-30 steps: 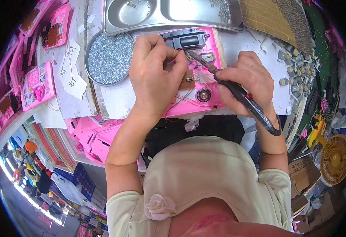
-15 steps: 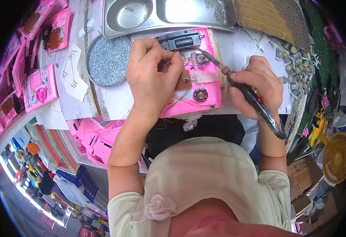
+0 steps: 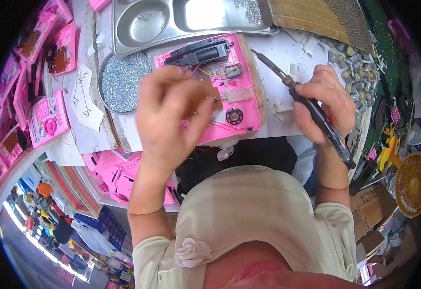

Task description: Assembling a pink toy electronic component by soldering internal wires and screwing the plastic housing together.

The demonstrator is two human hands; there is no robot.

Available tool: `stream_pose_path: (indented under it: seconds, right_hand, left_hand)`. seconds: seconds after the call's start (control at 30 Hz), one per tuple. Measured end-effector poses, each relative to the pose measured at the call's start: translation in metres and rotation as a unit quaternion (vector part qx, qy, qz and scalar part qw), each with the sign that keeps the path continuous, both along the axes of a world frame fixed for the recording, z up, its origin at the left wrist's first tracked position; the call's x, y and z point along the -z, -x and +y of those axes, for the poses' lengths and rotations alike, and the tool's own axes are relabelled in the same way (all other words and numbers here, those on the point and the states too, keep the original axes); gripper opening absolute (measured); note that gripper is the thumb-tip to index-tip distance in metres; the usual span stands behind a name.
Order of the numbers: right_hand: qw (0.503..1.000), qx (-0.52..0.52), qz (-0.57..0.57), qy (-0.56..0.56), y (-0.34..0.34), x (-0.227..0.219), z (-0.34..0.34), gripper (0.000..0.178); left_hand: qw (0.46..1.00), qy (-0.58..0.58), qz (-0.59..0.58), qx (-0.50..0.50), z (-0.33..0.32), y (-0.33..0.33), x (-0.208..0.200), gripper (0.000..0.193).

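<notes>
In my right hand [image 3: 330, 103] is a soldering iron [image 3: 274, 65], gripped by its dark handle. Its tip points up and left, off the right edge of an open pink plastic casing [image 3: 250, 91]. My left hand [image 3: 169, 108] is smeared by motion over the casing's left side, and whether it holds anything is unclear. Inside the casing sit a black plastic module [image 3: 205, 54], thin coloured wires, a small motor [image 3: 233, 71] and a round speaker [image 3: 234, 115]. A brown circuit board [image 3: 214, 98] is partly hidden behind my left fingers.
A round dish of screws [image 3: 124, 82] stands left of the casing, below a metal compartment tray [image 3: 191, 38]. Several small motors [image 3: 350, 72] lie at the right beside a cardboard sheet [image 3: 311, 17]. Pink casings [image 3: 49, 118] are stacked at the left. A yellow fan [image 3: 411, 185] is at far right.
My left hand has pulled back down and left from the black module and wires. The soldering iron's tip has lifted away from the wires, off to the right of the casing.
</notes>
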State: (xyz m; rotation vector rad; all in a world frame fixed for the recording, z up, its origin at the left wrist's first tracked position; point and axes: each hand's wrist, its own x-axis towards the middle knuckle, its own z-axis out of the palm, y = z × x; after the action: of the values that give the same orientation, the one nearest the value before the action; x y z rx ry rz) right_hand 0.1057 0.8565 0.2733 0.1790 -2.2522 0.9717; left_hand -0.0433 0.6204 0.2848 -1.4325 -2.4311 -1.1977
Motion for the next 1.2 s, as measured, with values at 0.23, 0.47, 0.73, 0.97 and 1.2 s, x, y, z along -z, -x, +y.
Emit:
stream_pose_path:
  seconds: [0.23,0.47,0.73,0.97,1.2]
  right_hand:
    - [1.000,0.005,0.002,0.010,-0.005,-0.001,0.001,0.037]
    - [0.986,0.021,-0.029,0.163,-0.012,0.009,-0.017,0.035]
    - [0.965,-0.093,-0.071,0.236,-0.029,0.003,-0.001,0.023]
    - [0.963,-0.083,-0.154,0.203,-0.016,0.003,-0.012,0.022]
    - [0.956,-0.105,-0.196,0.189,-0.011,0.001,-0.013,0.021]
  left_hand:
    - [0.981,0.069,-0.004,0.184,0.022,0.002,0.018,0.029]
    - [0.927,0.042,-0.372,0.026,0.013,-0.001,0.025,0.010]
    - [0.971,0.056,-0.164,0.163,0.009,0.007,0.022,0.011]
    - [0.967,0.108,-0.119,0.198,0.008,0.007,0.018,0.019]
    - [0.969,0.106,-0.103,0.197,0.007,0.006,0.021,0.022]
